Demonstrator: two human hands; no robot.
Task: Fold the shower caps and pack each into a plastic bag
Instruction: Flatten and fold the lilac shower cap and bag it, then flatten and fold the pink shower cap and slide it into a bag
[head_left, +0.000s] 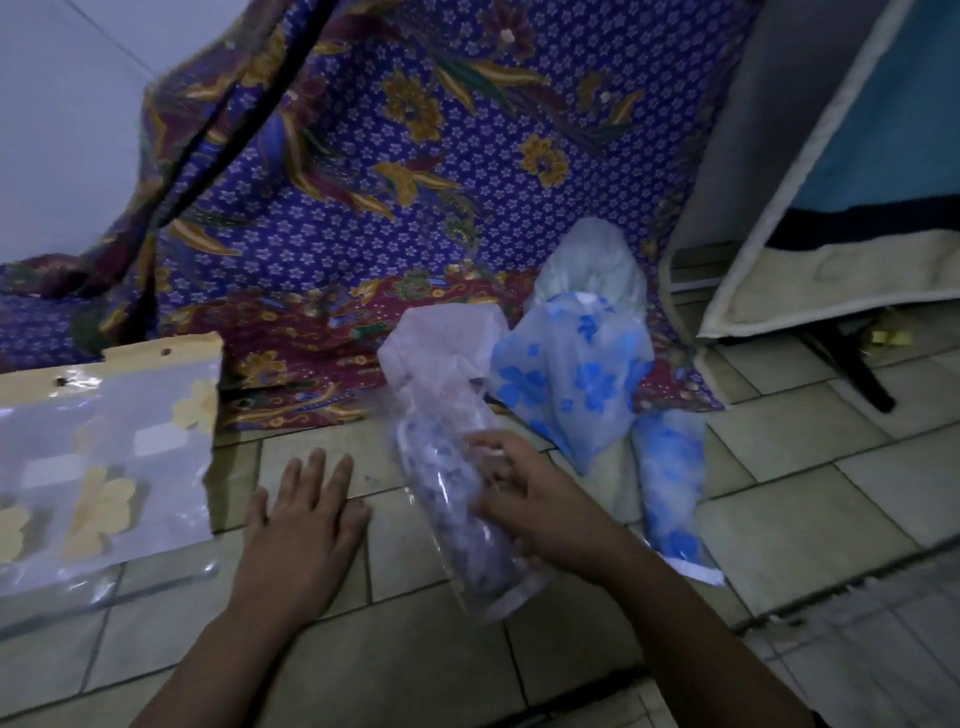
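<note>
A clear plastic bag lies on the tiled floor with a rolled purple-flowered shower cap inside. The right hand grips this bag at its middle, fingers curled round it. The left hand rests flat on the floor, fingers spread wide. Just right, 1 more bag holds a blue-flowered cap, and a loose blue-flowered cap lies on the batik cloth.

The flowered packet runs off the left edge. The right hand and the plastic bag it grips are blurred; what lies inside the bag cannot be made out.
</note>
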